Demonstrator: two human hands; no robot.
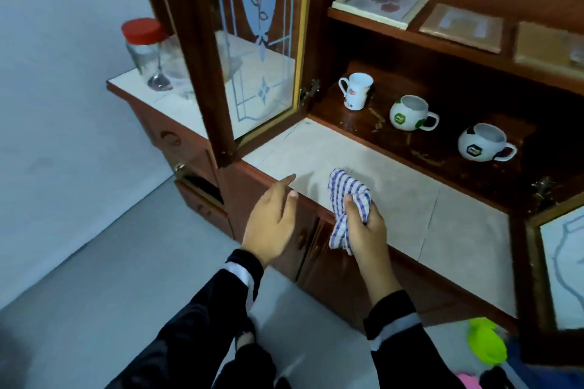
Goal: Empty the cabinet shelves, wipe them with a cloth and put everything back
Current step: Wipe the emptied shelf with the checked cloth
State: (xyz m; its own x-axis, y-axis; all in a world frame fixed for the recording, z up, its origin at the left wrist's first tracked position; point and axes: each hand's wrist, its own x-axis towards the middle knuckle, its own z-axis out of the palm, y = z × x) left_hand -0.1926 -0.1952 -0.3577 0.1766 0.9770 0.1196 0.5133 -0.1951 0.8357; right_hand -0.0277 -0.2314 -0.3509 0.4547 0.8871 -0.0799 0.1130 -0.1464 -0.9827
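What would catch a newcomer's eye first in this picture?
The blue-checked cloth gripped in the right hand above the tiled counter, with the left hand open beside it. Behind, three white mugs stand apart on the wooden shelf; a red-lidded jar sits at the counter's far left.

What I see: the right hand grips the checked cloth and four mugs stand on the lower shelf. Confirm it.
Wrong count. The head view shows three mugs on the lower shelf, not four: the tall mug, the middle round mug and the far-right round mug. The right hand does grip the checked cloth.
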